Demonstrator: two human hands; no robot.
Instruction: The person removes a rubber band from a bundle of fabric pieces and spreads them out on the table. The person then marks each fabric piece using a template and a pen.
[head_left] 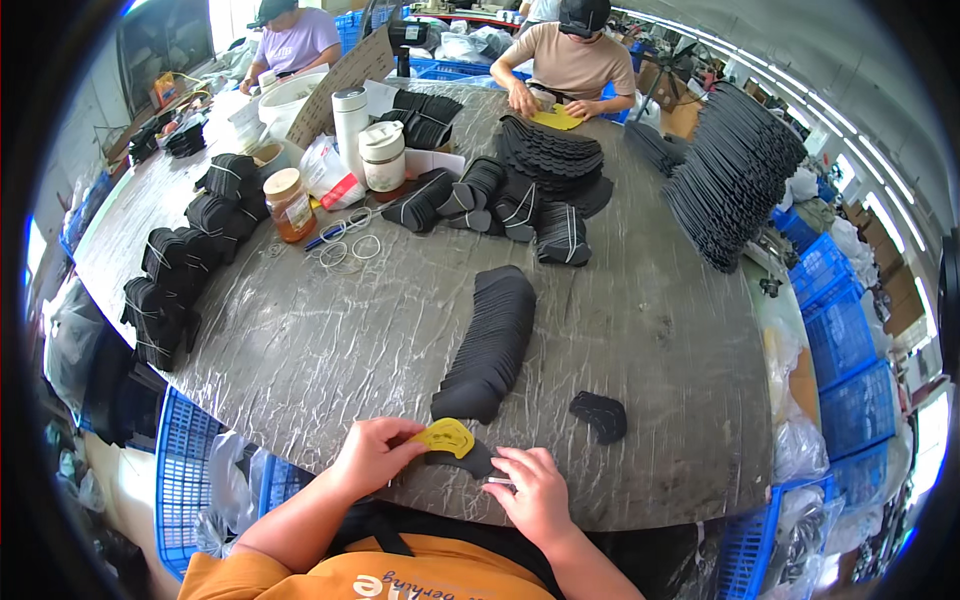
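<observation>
Near the table's front edge my left hand [377,455] is closed on the left end of a small curved yellow template [446,437]. The template has slots cut in it and lies on a curved black fabric piece [468,459]. To the right, my right hand [533,488] pinches a slim pale pen-like stick [499,482], its fingertips close to the black piece's right end. Just beyond, a long fanned row of black pieces [491,340] reaches up the table. A small stack of curved black pieces [599,416] lies to the right.
Tied black bundles [168,259] line the left side. A honey-coloured jar [289,205], a white bottle [350,130] and rubber bands [345,245] are farther back. A tall black stack [735,175] stands right. Across the table a person [575,65] handles a yellow sheet [556,118]. Blue crates [845,350] flank the table.
</observation>
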